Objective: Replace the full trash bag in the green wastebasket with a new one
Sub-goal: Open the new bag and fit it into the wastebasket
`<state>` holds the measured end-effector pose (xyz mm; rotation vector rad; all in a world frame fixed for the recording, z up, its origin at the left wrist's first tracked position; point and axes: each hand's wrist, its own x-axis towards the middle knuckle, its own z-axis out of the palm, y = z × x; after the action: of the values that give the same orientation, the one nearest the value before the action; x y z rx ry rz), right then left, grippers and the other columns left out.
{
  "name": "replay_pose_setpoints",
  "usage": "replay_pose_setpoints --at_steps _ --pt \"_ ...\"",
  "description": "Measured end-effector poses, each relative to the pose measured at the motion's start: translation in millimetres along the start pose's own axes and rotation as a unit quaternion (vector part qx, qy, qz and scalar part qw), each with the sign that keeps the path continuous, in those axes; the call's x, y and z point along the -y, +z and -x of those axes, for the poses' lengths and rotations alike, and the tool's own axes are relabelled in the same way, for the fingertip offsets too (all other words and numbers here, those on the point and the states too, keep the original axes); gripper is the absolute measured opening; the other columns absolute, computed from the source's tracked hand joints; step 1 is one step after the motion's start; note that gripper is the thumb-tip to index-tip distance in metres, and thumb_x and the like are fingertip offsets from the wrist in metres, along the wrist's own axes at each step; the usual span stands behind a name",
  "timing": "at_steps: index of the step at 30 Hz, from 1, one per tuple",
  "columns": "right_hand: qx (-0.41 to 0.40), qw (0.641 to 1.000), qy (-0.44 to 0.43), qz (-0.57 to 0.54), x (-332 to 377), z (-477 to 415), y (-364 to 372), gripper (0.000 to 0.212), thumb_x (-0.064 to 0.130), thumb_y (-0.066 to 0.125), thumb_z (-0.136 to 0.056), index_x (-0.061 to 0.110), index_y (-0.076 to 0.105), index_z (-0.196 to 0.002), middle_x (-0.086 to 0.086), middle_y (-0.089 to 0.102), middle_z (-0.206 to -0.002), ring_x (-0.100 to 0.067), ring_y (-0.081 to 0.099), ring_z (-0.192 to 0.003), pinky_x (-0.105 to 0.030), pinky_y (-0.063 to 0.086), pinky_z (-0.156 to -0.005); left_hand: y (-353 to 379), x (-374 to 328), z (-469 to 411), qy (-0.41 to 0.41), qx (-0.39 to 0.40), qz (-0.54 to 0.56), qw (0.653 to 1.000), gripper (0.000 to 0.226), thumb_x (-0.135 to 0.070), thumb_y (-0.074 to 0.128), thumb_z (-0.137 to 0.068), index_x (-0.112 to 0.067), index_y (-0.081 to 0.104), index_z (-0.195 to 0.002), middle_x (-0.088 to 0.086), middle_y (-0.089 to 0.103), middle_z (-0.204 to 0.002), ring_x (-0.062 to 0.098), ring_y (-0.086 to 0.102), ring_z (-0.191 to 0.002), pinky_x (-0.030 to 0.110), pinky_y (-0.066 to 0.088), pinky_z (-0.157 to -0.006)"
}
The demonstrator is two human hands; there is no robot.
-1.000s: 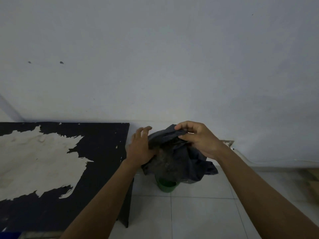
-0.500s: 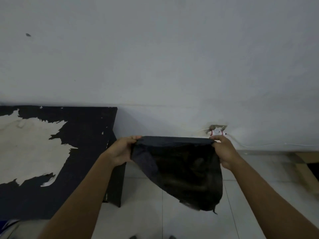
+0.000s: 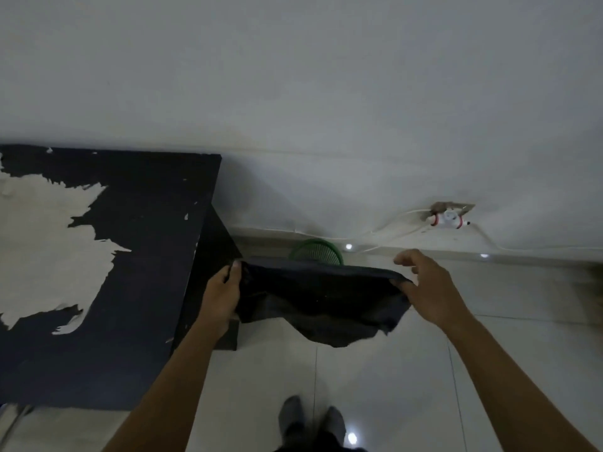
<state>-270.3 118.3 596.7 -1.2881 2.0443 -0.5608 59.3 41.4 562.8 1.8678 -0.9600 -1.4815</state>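
I hold a black trash bag (image 3: 319,298) spread wide in front of me, its top edge pulled taut and the rest hanging down. My left hand (image 3: 222,295) grips its left corner. My right hand (image 3: 427,285) pinches the right corner with the thumb, the other fingers spread apart above it. Just beyond the bag's top edge, the rim of the green mesh wastebasket (image 3: 316,250) shows on the floor by the wall. The bag hides most of the basket.
A black table (image 3: 137,256) with a peeled, pale patch stands to the left, its corner close to my left hand. A wall socket with a white plug and cable (image 3: 447,218) sits low on the wall to the right. My feet (image 3: 310,422) stand on pale floor tiles.
The bunched bag was shaken out and stretched flat between both hands. My view has tilted down, so the green basket's rim and my feet now show. My right hand's fingers have loosened and spread.
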Motion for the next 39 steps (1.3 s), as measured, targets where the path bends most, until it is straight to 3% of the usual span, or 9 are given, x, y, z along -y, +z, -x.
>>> replay_pose_setpoints --at_steps 3,9,13,17,21,27,31,35,39 --pt "0.011 0.991 0.121 -0.063 -28.8 -16.4 48.1 0.012 0.014 0.057 -0.095 0.02 0.059 -0.105 -0.007 0.065 -0.103 -0.022 0.061 -0.085 -0.032 0.05 -0.072 20.5 29.5 -30.9 -0.12 0.012 0.093 0.988 0.038 -0.05 0.035 -0.101 -0.024 0.058 -0.116 0.003 0.062 -0.11 0.029 0.061 -0.095 0.047 0.056 -0.076" --pt "0.081 0.764 0.305 -0.563 -84.3 -71.1 161.9 0.031 0.021 0.065 -0.085 0.008 0.072 -0.112 -0.018 0.072 -0.107 -0.034 0.067 -0.098 -0.042 0.055 -0.087 62.3 112.4 -104.1 -0.188 0.062 0.346 0.917 0.046 -0.042 0.039 -0.099 -0.008 0.065 -0.117 0.017 0.07 -0.112 0.036 0.063 -0.101 0.043 0.05 -0.083" --pt "0.128 0.778 0.201 -0.582 -143.5 -117.7 208.0 0.044 0.023 0.087 -0.057 0.009 0.078 -0.099 -0.013 0.074 -0.107 -0.025 0.069 -0.098 -0.03 0.058 -0.081 74.6 166.7 -166.6 -0.112 0.093 0.397 0.906 0.041 -0.038 0.047 -0.086 -0.011 0.067 -0.11 0.01 0.07 -0.1 0.029 0.064 -0.093 0.039 0.047 -0.083" --pt "0.083 0.816 0.219 -0.529 -200.1 -171.8 260.5 0.02 0.018 0.055 -0.096 0.011 0.072 -0.104 -0.012 0.073 -0.105 -0.025 0.067 -0.09 -0.036 0.057 -0.073 104.5 216.7 -237.7 -0.056 0.141 0.305 0.94 0.029 -0.015 0.052 -0.081 -0.008 0.073 -0.098 0.015 0.07 -0.102 0.028 0.07 -0.084 0.038 0.05 -0.086" --pt "0.082 0.733 0.195 -0.647 -235.6 -211.4 300.9 0.037 0.028 0.041 -0.102 0.008 0.066 -0.119 -0.017 0.071 -0.115 -0.03 0.072 -0.093 -0.043 0.06 -0.077 148.1 265.3 -299.0 -0.026 0.143 0.223 0.964 0.045 -0.045 0.062 -0.09 -0.008 0.068 -0.115 0.014 0.072 -0.111 0.03 0.07 -0.099 0.041 0.055 -0.087" --pt "0.158 0.717 0.067 -0.675 -276.2 -219.1 329.6 0.041 0.016 0.043 -0.087 0.0 0.067 -0.116 -0.019 0.069 -0.113 -0.034 0.066 -0.103 -0.039 0.056 -0.085 160.6 305.7 -338.1 -0.031 0.151 0.425 0.892 0.038 -0.035 0.044 -0.096 -0.008 0.07 -0.098 0.012 0.074 -0.092 0.028 0.072 -0.075 0.03 0.058 -0.064" --pt "0.101 0.845 0.047 -0.522 -293.9 -219.3 328.9 0.046 -0.012 0.058 -0.082 0.003 0.057 -0.125 -0.021 0.066 -0.122 -0.035 0.066 -0.106 -0.039 0.059 -0.08 143.3 312.9 -338.4 -0.053 0.169 0.384 0.906 0.04 -0.037 0.054 -0.089 -0.009 0.067 -0.115 0.014 0.071 -0.108 0.03 0.07 -0.09 0.037 0.055 -0.081" --pt "0.027 0.923 -0.007 -0.384 -297.9 -225.7 338.6 0.03 0.002 0.066 -0.088 0.003 0.057 -0.117 -0.014 0.068 -0.113 -0.035 0.063 -0.111 -0.033 0.056 -0.078 149.7 313.6 -341.3 0.027 0.092 0.19 0.977 0.052 -0.047 0.066 -0.086 -0.021 0.052 -0.129 0.01 0.065 -0.121 0.03 0.066 -0.105 0.048 0.055 -0.087" --pt "0.023 0.774 0.022 -0.632 -297.0 -230.4 343.1 0.025 0.01 0.048 -0.1 0.004 0.057 -0.122 -0.015 0.069 -0.115 -0.032 0.066 -0.106 -0.04 0.058 -0.084 147.8 315.2 -344.4 0.031 0.133 0.268 0.954 0.062 -0.059 0.067 -0.081 -0.018 0.059 -0.126 0.011 0.066 -0.124 0.03 0.064 -0.11 0.046 0.053 -0.089"
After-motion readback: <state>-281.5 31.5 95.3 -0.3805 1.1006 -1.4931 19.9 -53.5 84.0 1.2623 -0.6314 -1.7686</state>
